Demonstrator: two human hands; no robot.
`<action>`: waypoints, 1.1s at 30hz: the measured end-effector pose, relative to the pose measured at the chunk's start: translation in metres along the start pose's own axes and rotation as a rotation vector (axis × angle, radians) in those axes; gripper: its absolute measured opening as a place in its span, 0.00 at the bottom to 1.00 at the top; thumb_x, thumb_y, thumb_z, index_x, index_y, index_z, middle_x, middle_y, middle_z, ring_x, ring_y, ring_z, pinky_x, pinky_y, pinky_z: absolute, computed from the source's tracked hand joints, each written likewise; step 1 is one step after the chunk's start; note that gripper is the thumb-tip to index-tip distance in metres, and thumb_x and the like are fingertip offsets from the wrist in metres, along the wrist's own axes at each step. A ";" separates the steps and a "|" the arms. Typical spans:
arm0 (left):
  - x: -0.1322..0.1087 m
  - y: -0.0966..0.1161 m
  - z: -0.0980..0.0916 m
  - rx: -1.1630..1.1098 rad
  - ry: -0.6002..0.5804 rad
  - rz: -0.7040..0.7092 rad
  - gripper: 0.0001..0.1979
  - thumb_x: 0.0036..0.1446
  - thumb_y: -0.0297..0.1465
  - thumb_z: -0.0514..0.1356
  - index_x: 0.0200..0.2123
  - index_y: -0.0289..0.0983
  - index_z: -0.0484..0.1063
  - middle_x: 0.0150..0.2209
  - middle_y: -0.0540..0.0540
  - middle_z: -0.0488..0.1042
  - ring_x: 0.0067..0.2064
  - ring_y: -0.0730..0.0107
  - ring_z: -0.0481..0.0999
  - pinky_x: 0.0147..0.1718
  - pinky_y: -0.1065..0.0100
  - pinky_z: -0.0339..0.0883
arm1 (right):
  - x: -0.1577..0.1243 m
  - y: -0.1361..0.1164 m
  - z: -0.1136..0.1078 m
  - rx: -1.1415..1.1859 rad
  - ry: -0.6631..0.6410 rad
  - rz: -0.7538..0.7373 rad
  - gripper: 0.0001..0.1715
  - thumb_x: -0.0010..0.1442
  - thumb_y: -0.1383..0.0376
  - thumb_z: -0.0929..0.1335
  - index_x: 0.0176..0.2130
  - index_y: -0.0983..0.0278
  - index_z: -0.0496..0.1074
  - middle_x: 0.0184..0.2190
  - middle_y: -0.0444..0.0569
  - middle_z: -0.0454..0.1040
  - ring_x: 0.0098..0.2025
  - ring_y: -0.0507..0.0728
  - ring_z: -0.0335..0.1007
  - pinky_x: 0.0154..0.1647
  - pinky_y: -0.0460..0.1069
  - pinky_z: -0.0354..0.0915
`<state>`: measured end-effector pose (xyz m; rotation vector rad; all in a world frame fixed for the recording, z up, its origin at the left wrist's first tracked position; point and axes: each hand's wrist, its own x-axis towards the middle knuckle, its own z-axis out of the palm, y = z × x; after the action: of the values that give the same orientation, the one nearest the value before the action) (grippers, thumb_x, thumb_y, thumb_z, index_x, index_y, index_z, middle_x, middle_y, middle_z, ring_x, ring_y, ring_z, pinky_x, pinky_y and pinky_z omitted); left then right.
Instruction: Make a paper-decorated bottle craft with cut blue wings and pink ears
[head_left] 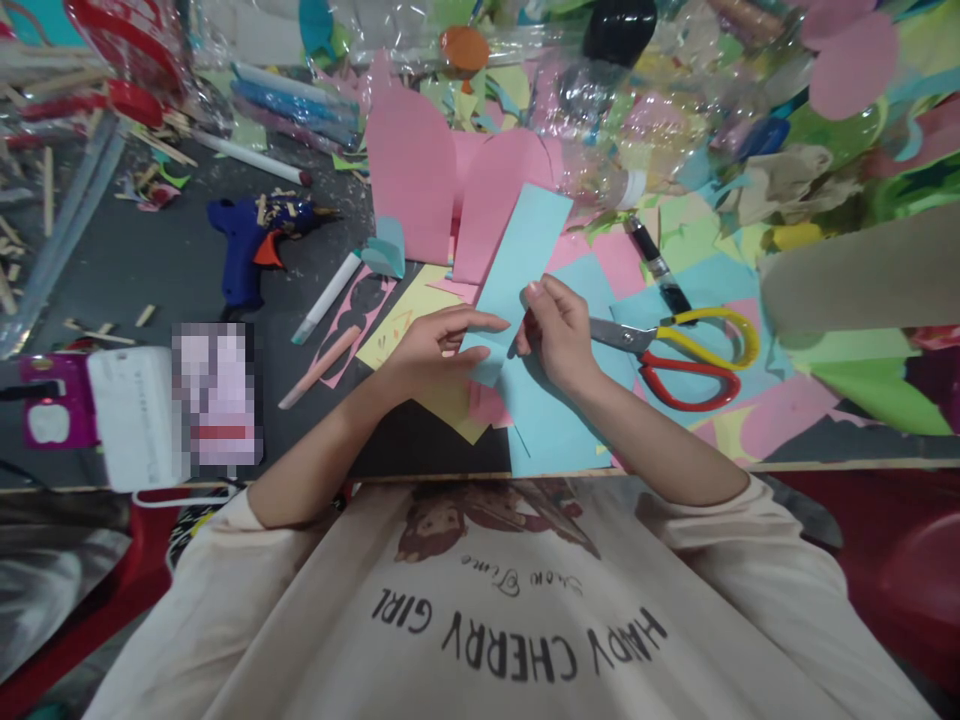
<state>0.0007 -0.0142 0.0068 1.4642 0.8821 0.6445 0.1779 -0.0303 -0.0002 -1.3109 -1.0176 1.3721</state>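
My left hand has its thumb and index finger apart, at the left edge of a light blue paper strip. The strip slants up to the right and lies partly over pink paper. Beside the strip's right edge, my right hand is closed in a pinch; a narrow dark tip pokes out below its fingers, but what it belongs to is hidden. Scissors with one yellow and one red handle lie just right of that hand, their blades partly behind it. Beneath both hands is a larger light blue sheet.
A blue glue gun, a marker and a phone lie to the left. Pink rounded paper pieces stand behind the hands. A black-handled cutter, plastic bottles and paper scraps crowd the back and right.
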 end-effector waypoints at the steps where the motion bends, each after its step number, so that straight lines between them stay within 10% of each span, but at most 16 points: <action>1: 0.000 0.000 0.000 -0.003 0.027 0.000 0.15 0.54 0.40 0.66 0.41 0.38 0.79 0.36 0.48 0.74 0.23 0.81 0.55 0.22 0.72 0.50 | 0.000 0.001 0.000 0.012 0.012 -0.013 0.29 0.55 0.39 0.67 0.24 0.59 0.60 0.13 0.34 0.60 0.13 0.46 0.54 0.16 0.44 0.52; 7: 0.003 -0.008 -0.001 -0.034 0.198 -0.001 0.14 0.50 0.36 0.67 0.42 0.40 0.77 0.21 0.56 0.56 0.20 0.80 0.48 0.20 0.71 0.45 | -0.012 -0.011 -0.006 -0.057 0.023 -0.138 0.29 0.61 0.42 0.64 0.22 0.60 0.62 0.14 0.36 0.53 0.16 0.47 0.46 0.18 0.45 0.49; 14: 0.005 -0.012 -0.001 -0.023 0.276 0.024 0.14 0.51 0.34 0.66 0.42 0.42 0.75 0.18 0.59 0.42 0.18 0.81 0.42 0.18 0.71 0.40 | -0.047 -0.049 -0.054 -0.744 0.057 -0.438 0.21 0.64 0.51 0.63 0.25 0.59 0.68 0.19 0.42 0.67 0.21 0.51 0.62 0.25 0.49 0.61; 17: 0.004 -0.010 0.000 -0.048 0.264 -0.004 0.15 0.51 0.34 0.66 0.44 0.42 0.74 0.17 0.59 0.43 0.17 0.81 0.42 0.17 0.72 0.38 | -0.060 -0.053 -0.088 -1.059 0.084 -0.370 0.10 0.64 0.60 0.63 0.37 0.59 0.73 0.30 0.49 0.75 0.31 0.56 0.72 0.35 0.52 0.68; 22: 0.004 -0.009 -0.001 -0.028 0.283 0.014 0.15 0.50 0.35 0.67 0.43 0.42 0.75 0.18 0.59 0.43 0.18 0.81 0.42 0.17 0.72 0.38 | -0.074 -0.040 -0.144 -1.481 -0.013 -0.214 0.26 0.57 0.67 0.62 0.55 0.67 0.68 0.52 0.68 0.71 0.50 0.71 0.72 0.46 0.64 0.70; 28: 0.004 -0.014 -0.003 -0.017 0.286 0.022 0.17 0.52 0.40 0.67 0.45 0.43 0.75 0.20 0.57 0.45 0.19 0.80 0.43 0.19 0.71 0.42 | -0.071 -0.025 -0.163 -1.582 -0.064 -0.168 0.40 0.53 0.73 0.63 0.64 0.62 0.58 0.44 0.62 0.71 0.48 0.69 0.70 0.50 0.63 0.68; 33: 0.004 -0.011 -0.001 -0.009 0.282 0.044 0.16 0.52 0.37 0.66 0.45 0.42 0.75 0.19 0.58 0.44 0.19 0.79 0.45 0.19 0.72 0.48 | -0.060 -0.025 -0.152 -1.639 -0.149 -0.169 0.31 0.53 0.75 0.62 0.56 0.63 0.68 0.38 0.59 0.70 0.38 0.64 0.69 0.37 0.56 0.67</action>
<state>0.0005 -0.0104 -0.0042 1.4083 1.0636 0.9021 0.3302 -0.0902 0.0247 -2.0850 -2.4833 0.2491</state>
